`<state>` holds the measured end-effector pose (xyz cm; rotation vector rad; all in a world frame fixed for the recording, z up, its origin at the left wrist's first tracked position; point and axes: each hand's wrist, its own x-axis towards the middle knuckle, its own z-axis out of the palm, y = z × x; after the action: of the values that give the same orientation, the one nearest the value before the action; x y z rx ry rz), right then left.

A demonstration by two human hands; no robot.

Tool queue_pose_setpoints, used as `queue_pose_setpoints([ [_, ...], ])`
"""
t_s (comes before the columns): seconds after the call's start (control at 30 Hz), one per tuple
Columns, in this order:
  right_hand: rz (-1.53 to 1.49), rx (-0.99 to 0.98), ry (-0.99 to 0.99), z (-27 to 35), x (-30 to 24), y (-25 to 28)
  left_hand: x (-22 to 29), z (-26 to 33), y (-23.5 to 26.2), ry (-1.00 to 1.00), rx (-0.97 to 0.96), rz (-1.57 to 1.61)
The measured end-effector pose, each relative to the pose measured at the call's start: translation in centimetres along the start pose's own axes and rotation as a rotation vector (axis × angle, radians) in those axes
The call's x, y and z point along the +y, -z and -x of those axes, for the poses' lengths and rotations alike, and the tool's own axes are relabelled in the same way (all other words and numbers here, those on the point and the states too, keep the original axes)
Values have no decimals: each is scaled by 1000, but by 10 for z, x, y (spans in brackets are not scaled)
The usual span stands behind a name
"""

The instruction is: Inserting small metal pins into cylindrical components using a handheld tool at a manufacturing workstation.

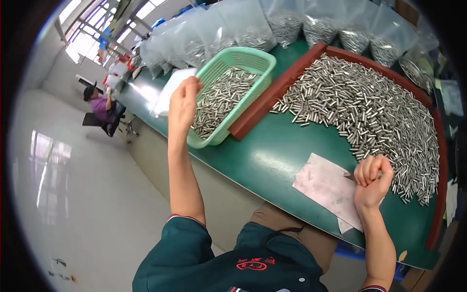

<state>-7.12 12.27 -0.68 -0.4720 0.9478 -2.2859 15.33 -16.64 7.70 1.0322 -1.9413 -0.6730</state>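
Note:
My left hand (pixel 183 103) hovers at the left rim of a light green plastic basket (pixel 265 57), its fingers drawn together. Whatever it may hold is hidden. Many short metal pins (pixel 224 97) lie inside the basket. My right hand (pixel 372 179) is curled closed over the lower edge of a wide heap of similar metal pins (pixel 369 102); its contents, if any, cannot be made out. Beneath and beside that hand lies a smudged pale pink sheet (pixel 326 182), perhaps cloth or paper. A small dark patch shows by the fingers.
Dark red bars (pixel 258 111) border the heap on the green tabletop (pixel 272 160). Clear plastic bags of metal pieces (pixel 318 30) line the back. A metal bowl (pixel 412 70) stands at the right rear. Far left, a person (pixel 103 107) sits on a chair.

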Motion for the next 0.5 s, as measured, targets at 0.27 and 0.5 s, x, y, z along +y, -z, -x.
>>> queue_pose_setpoints([
  [0.27, 24, -33, 8, -3, -1, -2, -9, 55, 65, 104, 55, 321],
  [0.5, 75, 33, 13, -1, -1, -8, -13, 113, 107, 140, 187, 294],
])
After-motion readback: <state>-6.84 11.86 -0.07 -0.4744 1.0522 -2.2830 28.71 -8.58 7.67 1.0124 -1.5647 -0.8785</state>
